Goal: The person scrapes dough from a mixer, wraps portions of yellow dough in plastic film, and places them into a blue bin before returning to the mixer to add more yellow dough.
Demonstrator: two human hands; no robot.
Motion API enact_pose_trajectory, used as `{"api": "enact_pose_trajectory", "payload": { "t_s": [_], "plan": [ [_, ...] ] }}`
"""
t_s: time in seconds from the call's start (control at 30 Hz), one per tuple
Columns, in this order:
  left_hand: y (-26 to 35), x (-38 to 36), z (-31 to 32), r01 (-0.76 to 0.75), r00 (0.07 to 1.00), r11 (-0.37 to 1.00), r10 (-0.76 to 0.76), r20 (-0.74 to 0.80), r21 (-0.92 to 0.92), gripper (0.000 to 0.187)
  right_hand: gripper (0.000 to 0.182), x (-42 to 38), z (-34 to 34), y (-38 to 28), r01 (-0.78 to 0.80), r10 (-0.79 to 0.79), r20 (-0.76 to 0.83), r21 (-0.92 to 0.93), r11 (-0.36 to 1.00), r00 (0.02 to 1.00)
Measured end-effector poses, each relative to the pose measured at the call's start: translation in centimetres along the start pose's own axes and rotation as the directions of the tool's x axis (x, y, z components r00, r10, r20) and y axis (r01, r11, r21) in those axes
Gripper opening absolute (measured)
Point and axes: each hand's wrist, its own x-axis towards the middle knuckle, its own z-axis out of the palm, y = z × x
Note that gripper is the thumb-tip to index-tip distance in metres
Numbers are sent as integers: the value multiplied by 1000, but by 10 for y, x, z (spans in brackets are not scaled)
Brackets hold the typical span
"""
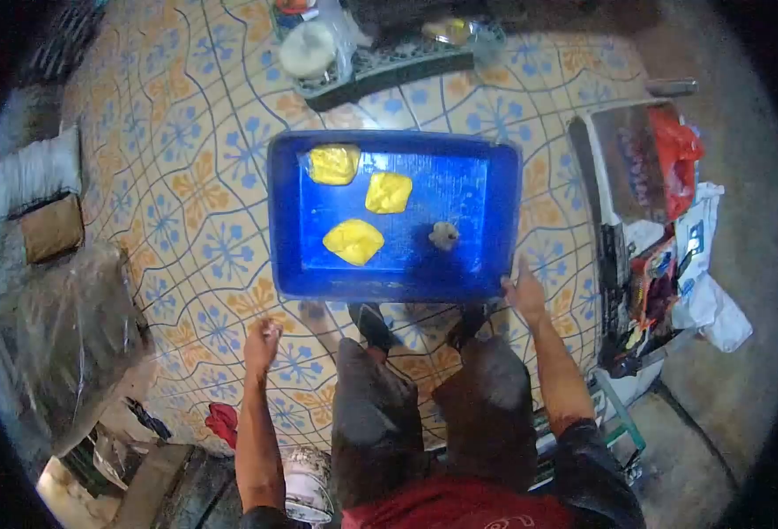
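Note:
A blue rectangular tub (396, 288) stands on the patterned floor in front of my feet. Inside it lie three yellow, soft-looking lumps: one at the far left (333, 164), one near the middle (389, 192) and one at the near left (353, 242). A small greyish lump (443, 235) sits on the right side of the tub's bottom, beside a dark shadow. My right hand (525, 295) is at the near right corner, thumb and fingers around the rim. My left hand (264, 342) hangs apart from the tub, fingers curled in; what they may hold is too small to tell.
Beyond the tub is a dark green crate (389, 81) with a pale round container (308, 49) on it. On the right, a cluttered box (636, 176) holds red and white bags. Plastic-covered bundles (63, 335) line the left. A white bucket (306, 489) stands by my left forearm.

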Motion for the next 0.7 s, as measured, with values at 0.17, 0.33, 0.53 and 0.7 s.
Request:
{"api": "enact_pose_trajectory", "payload": {
  "t_s": [0.17, 0.33, 0.53, 0.7],
  "plan": [
    [-4, 110, 48, -36, 957, 966, 108, -271, 257, 72, 77, 83, 67, 21, -53, 51, -155, -10, 999, 987],
    [-10, 161, 94, -199, 935, 955, 117, -336, -221, 51, 68, 103, 69, 35, 112, -93, -292, 49, 992, 952],
    [-13, 128, 118, -163, 927, 967, 81, -367, -198, 31, 59, 122, 54, 33, 92, -68, -308, 63, 994, 949],
    [-11, 110, 153, -357, 675, 910, 407, -616, 210, 37, 55, 140, 37, 4, 90, -335, -560, -419, 904, 758]
  ]
}}
